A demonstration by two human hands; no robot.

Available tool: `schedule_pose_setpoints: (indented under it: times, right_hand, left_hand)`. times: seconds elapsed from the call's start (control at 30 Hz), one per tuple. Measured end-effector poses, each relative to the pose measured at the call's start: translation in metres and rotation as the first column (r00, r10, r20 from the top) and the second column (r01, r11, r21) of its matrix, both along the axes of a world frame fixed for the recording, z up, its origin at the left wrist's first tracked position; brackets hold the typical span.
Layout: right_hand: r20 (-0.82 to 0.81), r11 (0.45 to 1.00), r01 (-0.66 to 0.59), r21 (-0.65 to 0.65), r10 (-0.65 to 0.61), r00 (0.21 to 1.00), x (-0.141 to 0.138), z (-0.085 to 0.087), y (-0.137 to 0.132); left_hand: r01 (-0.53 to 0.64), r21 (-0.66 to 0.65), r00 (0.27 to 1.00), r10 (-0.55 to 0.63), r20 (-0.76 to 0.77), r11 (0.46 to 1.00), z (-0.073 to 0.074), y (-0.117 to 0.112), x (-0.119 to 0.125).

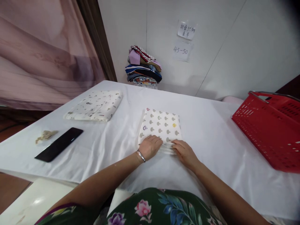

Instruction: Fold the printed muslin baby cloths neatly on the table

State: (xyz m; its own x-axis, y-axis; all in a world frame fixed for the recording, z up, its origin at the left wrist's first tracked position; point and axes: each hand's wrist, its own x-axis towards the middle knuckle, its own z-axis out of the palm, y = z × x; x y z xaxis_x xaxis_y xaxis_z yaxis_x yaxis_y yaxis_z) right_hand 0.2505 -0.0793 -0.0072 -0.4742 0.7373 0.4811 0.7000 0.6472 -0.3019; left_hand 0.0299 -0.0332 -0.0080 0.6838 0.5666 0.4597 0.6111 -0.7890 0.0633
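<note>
A white folded cloth [161,125] printed with grey mushrooms, plus a few coloured ones, lies in front of me on the table. My left hand [150,147] rests over its near left corner, fingers bent together on the edge and the thumb hidden. At the near right edge, my right hand [185,153] pinches the fabric layers between thumb and fingers. Several stacked layers show along the near edge between both hands.
Another folded printed cloth [96,105] lies at the far left. Closer are a black phone-like slab [59,144] and a crumpled beige scrap [46,136]. A red plastic basket [272,131] stands on the right. Stacked fabrics [144,67] rise behind the white-covered table [211,137].
</note>
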Motion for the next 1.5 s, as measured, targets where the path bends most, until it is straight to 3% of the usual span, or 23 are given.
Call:
schedule_pose_setpoints:
  times: [0.17,0.33,0.8,1.07,1.5]
  right_hand:
    - [-0.031,1.000,-0.012,-0.022,0.012,0.999,0.001,0.002,0.000]
    - [-0.048,0.999,-0.004,-0.044,0.002,0.999,0.003,0.001,-0.001]
    - [-0.075,0.999,0.027,-0.045,-0.030,0.997,0.001,-0.001,0.002]
    - [-0.087,0.998,0.021,-0.052,-0.025,0.996,0.001,0.001,0.003]
    - [0.127,0.999,-0.008,0.050,0.001,0.992,-0.002,0.002,0.001]
  left_hand:
    - [0.023,0.107,1.000,-0.023,-0.002,0.994,0.000,0.009,-0.001]
    - [0.137,0.062,0.989,-0.132,-0.070,0.989,-0.007,0.010,-0.004]
    - [0.107,-0.033,0.992,-0.109,-0.056,0.994,0.001,-0.004,-0.003]
    - [0.032,-0.052,0.996,-0.036,-0.082,0.998,0.003,-0.004,0.004]
    - [0.044,0.023,0.973,-0.037,-0.229,0.999,0.009,-0.003,0.012]
